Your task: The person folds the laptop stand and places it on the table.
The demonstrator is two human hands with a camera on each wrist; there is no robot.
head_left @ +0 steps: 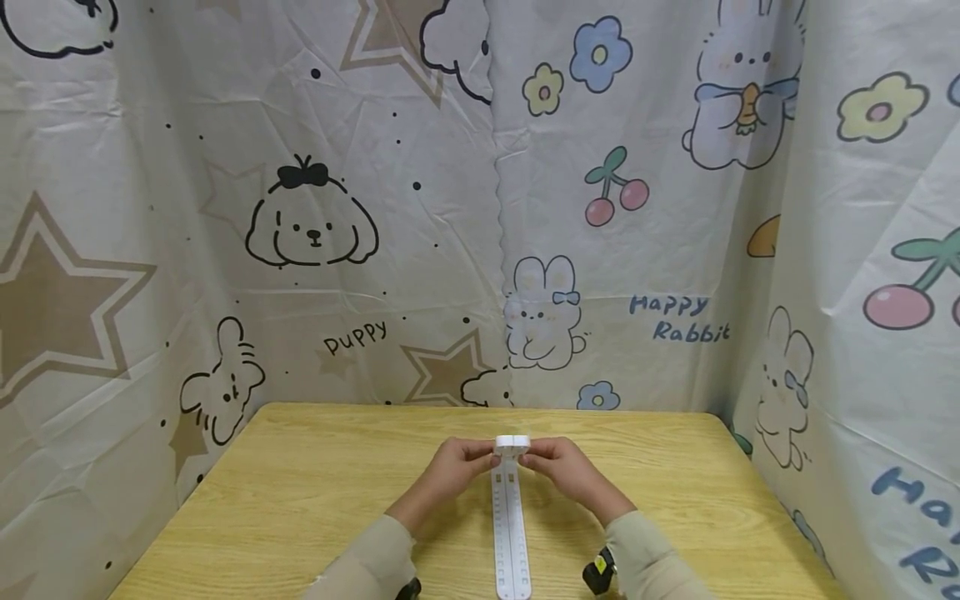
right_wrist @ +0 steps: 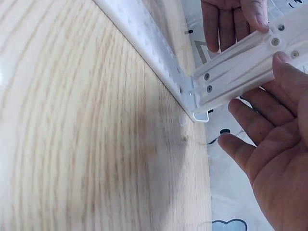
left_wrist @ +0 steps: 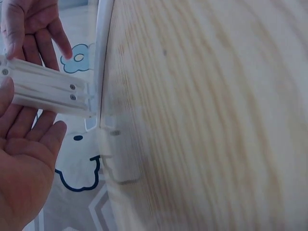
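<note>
A white hinged plastic stand (head_left: 512, 537) lies lengthwise on the table, its long base made of two strips side by side with rows of small notches. From the far end rises an upright section (right_wrist: 240, 72) with round screw heads, joined to the base at a hinge. My left hand (head_left: 452, 468) pinches this section from the left between thumb and fingers. On the opposite side, my right hand (head_left: 564, 468) grips it the same way. In the left wrist view, the upright section (left_wrist: 43, 89) spans the space between both hands.
The wood-grain table (head_left: 315, 500) extends around the stand. A printed curtain (head_left: 450, 250) with puppies, rabbits and stars hangs behind the table and along both sides. A black wrist device (head_left: 600, 572) sits beside the right sleeve.
</note>
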